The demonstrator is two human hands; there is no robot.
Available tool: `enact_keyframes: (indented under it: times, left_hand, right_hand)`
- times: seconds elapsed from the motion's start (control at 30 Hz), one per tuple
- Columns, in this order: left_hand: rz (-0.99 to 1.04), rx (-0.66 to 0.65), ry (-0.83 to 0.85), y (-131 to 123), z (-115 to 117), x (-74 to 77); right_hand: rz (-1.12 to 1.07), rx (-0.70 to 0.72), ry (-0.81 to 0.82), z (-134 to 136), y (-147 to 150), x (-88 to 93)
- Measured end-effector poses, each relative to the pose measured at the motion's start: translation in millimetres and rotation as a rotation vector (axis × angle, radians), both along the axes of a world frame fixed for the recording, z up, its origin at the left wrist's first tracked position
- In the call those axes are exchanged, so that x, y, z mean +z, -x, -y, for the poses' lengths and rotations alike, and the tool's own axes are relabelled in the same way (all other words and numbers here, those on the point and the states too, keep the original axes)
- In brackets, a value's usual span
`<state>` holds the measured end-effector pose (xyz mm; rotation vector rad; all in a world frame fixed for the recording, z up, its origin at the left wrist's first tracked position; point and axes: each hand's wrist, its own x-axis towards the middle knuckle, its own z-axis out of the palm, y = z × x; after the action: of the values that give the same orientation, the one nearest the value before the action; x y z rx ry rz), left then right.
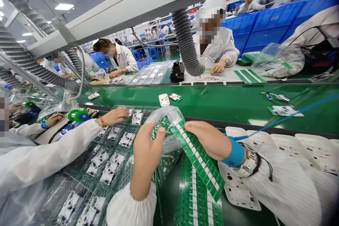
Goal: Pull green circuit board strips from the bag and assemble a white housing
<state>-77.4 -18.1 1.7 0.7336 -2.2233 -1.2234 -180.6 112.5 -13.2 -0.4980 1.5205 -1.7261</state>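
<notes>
A long green circuit board strip (197, 157) with a white band down its middle is gripped near its upper end by my right hand (209, 141), fingers closed round its edge. My left hand (148, 148) is raised beside a clear plastic bag (172, 144), thumb and fingers apart, nothing held in it. Small green pieces (162, 127) show inside the bag, just beyond the left hand. More green board strips (194, 197) lie stacked beneath the held one. The strip's upper end overlaps the bag's right side.
At left, a co-worker's arm (63, 148) reaches over clear trays (122, 162) of white-and-black parts. White plastic covers (296, 148) line the right side. A green conveyor (225, 102) runs across, carrying small boards. Ducts hang overhead; people sit opposite. A blue cord (286, 113) trails from my right wrist.
</notes>
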Motion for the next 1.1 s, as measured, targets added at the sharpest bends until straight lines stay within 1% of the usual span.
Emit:
enact_keyframes:
  times: [0.03, 0.13, 0.17, 0.23, 0.27, 0.33, 0.43, 0.5, 0.57, 0.67, 0.8, 0.87, 0.93, 0.97, 1.0, 1.1]
  left_hand:
    - [0.022, -0.046, -0.030, -1, -5, 1.2]
    - [0.076, -0.264, -0.227, -1, -16, 2.2]
    - [0.067, -0.294, -0.271, 0, -17, 1.7]
    - [0.003, -0.280, -0.350, 2, -17, 0.0]
    - [-0.036, -0.273, -0.409, 4, -16, -1.2]
    - [-0.085, -0.285, -0.542, 9, -12, -4.3]
    - [-0.083, -0.304, -0.647, 18, -5, -9.7]
    - [-0.065, -0.298, -0.655, 24, 0, -12.8]
    - [-0.032, -0.276, -0.624, 29, 6, -14.8]
    - [0.050, -0.205, -0.480, 33, 17, -15.6]
    - [0.160, -0.062, -0.192, 35, 26, -12.4]
    - [0.187, 0.007, -0.060, 33, 23, -8.0]
    - [0.189, 0.033, 0.001, 27, 13, -2.7]
    - [0.184, 0.018, -0.018, 24, 6, -0.3]
    - [0.178, -0.035, -0.066, 20, -1, 1.5]
    - [0.137, -0.293, -0.273, 12, -21, 1.7]
  right_hand:
    - [-0.043, -0.006, -0.013, 0, 1, 1.5]
    - [-0.216, 0.032, -0.082, -4, 1, 6.1]
    - [-0.266, 0.062, -0.113, -7, 0, 6.6]
    - [-0.300, 0.136, -0.159, -12, -1, 5.4]
    - [-0.270, 0.165, -0.161, -14, -2, 3.7]
    - [-0.121, 0.188, -0.106, -16, -2, -0.9]
    - [0.201, 0.164, 0.044, -12, -2, -6.5]
    - [0.375, 0.145, 0.111, -8, -1, -7.7]
    - [0.440, 0.126, 0.129, -4, 1, -7.3]
    - [0.421, 0.078, 0.124, 0, 6, -6.1]
    - [0.353, 0.005, 0.078, 2, 17, -6.7]
    - [0.305, -0.019, 0.052, 2, 21, -7.5]
    - [0.260, -0.031, 0.037, 1, 21, -7.7]
    - [0.240, -0.034, 0.031, 1, 20, -7.5]
    - [0.225, -0.037, 0.026, 0, 18, -7.0]
    - [0.108, -0.041, 0.013, -5, 11, -4.3]
